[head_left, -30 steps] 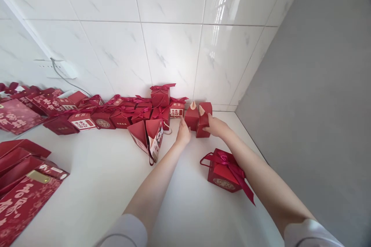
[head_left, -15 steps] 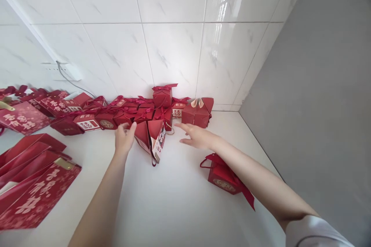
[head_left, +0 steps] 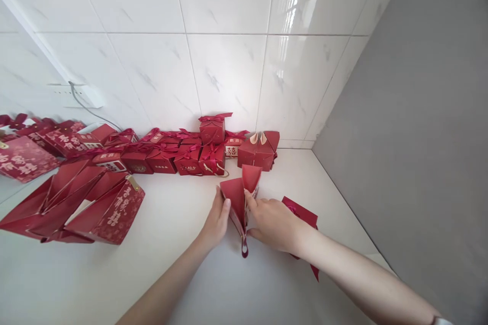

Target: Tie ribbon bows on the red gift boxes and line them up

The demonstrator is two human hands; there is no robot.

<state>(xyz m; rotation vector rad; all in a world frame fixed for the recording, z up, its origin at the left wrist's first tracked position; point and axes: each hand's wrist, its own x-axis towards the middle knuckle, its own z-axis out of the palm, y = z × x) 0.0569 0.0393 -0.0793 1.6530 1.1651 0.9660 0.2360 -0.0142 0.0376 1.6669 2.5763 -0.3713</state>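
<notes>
Between my two hands a partly folded red gift box (head_left: 233,195) stands above the white surface, its top panels apart and a dark red loop hanging at its near end. My left hand (head_left: 215,218) grips its left panel, thumb up along the edge. On the opposite side my right hand (head_left: 272,221) holds the right panel, index finger reaching up toward the top opening. Just beyond the right hand lies a red ribboned box (head_left: 301,208), largely covered by the hand and forearm.
Against the tiled wall runs a row of red ribboned boxes (head_left: 162,160), one stacked on top (head_left: 212,131). A larger red box (head_left: 257,155) ends the row. Several open red cartons (head_left: 76,203) lie at left. A grey panel (head_left: 412,127) bounds the right side.
Both hands, earlier apart with fingers spread, now hold the folded red box, which has moved right and nearer. The open cartons at left appear farther right and turned.
</notes>
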